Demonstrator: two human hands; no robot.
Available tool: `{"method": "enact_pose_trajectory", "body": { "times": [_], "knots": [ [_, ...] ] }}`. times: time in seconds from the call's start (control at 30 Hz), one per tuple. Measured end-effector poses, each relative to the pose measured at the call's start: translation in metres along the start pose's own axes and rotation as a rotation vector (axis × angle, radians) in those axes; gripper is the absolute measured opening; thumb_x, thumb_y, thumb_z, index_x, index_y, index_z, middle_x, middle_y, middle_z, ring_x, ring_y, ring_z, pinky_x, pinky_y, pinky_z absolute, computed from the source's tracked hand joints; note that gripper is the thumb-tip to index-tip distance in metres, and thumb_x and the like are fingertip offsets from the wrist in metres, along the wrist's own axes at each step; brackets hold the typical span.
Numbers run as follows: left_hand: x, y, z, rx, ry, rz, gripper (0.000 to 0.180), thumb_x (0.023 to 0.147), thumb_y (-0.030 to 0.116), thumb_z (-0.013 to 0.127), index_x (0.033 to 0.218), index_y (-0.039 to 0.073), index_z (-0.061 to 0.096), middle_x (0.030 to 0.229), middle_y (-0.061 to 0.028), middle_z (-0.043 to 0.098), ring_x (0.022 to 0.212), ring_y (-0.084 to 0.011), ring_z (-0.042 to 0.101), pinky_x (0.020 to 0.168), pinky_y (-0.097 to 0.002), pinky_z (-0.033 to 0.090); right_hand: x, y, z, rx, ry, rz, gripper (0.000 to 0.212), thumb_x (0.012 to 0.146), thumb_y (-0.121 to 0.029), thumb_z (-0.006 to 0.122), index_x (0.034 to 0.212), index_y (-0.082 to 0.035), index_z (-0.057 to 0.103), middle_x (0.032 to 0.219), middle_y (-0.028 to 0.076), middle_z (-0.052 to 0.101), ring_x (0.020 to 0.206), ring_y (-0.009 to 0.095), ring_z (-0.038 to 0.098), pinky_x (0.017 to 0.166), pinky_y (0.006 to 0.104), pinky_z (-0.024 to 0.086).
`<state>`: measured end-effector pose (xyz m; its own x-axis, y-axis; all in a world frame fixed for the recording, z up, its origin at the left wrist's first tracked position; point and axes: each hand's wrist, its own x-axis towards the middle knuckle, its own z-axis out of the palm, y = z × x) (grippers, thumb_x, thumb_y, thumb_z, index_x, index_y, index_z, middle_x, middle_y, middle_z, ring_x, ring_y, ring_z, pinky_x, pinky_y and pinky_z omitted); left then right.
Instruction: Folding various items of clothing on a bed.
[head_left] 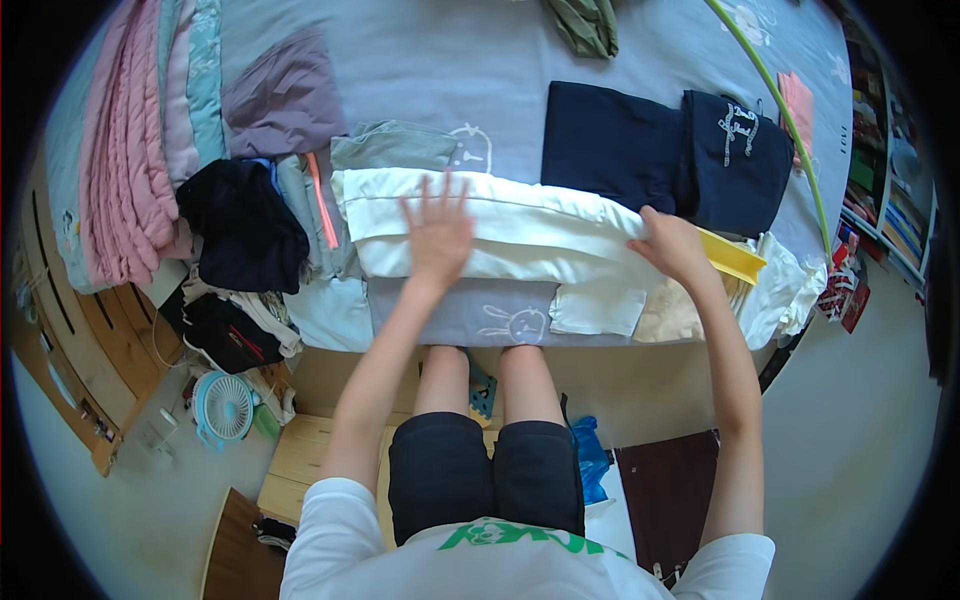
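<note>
A long white garment point(540, 222), folded lengthwise into a strip like a trouser leg, lies across the near side of the bed. My left hand point(438, 235) is over its left part, fingers spread and palm down; whether it presses on the cloth I cannot tell. At the garment's right end, my right hand point(668, 240) has its fingers curled in on the upper edge of the cloth. Just beyond that hand lie folded dark navy clothes point(615, 145), one with a white print. Pale grey-green folded cloth point(392, 146) shows behind the garment's left end.
Piled clothes, among them a black one point(245, 225), stand left, beside pink quilted bedding point(125, 140). A mauve garment point(285, 95) lies behind them. A yellow holder point(732, 258) and crumpled white cloth point(785, 290) are at right. A green pole point(770, 85) slants across the far right.
</note>
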<state>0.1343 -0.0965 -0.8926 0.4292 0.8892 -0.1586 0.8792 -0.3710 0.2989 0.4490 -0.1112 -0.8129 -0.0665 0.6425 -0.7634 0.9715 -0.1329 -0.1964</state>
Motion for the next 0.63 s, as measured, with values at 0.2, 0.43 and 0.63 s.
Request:
{"method": "enact_pose_trajectory", "body": {
  "times": [0.2, 0.43, 0.63],
  "knots": [
    [-0.002, 0.101, 0.025, -0.330, 0.142, -0.043, 0.047, 0.084, 0.029, 0.044, 0.129, 0.019, 0.037, 0.138, -0.0098, 0.026, 0.128, -0.0342, 0.018, 0.102, -0.0512, 0.012, -0.085, -0.032, -0.018, 0.694, -0.091, -0.214, 0.062, 0.078, -0.015, 0.058, 0.131, -0.005, 0.027, 0.120, 0.018, 0.045, 0.112, 0.024, 0.043, 0.094, 0.0328, 0.033],
    [-0.069, 0.130, 0.049, -0.862, -0.139, 0.039, 0.046, 0.083, 0.024, 0.042, 0.128, 0.015, 0.038, 0.136, -0.0116, 0.028, 0.126, -0.0284, 0.026, 0.102, -0.0452, 0.019, -0.134, -0.057, -0.015, 1.173, -0.392, 0.041, 0.023, 0.081, -0.011, 0.055, 0.101, -0.001, 0.059, 0.100, 0.007, 0.058, 0.095, 0.012, 0.051, 0.085, 0.0247, 0.038],
    [-0.072, 0.120, 0.039, -0.737, -0.208, 0.165, 0.056, 0.078, 0.032, 0.051, 0.130, 0.019, 0.034, 0.137, -0.0141, 0.026, 0.126, -0.0228, 0.028, 0.102, -0.0410, 0.022, -0.050, -0.097, 0.003, 1.113, -0.642, 0.003, 0.039, 0.077, -0.030, 0.062, 0.096, 0.004, 0.057, 0.081, 0.004, 0.059, 0.070, 0.010, 0.056, 0.062, 0.0225, 0.045]
  ]
}}
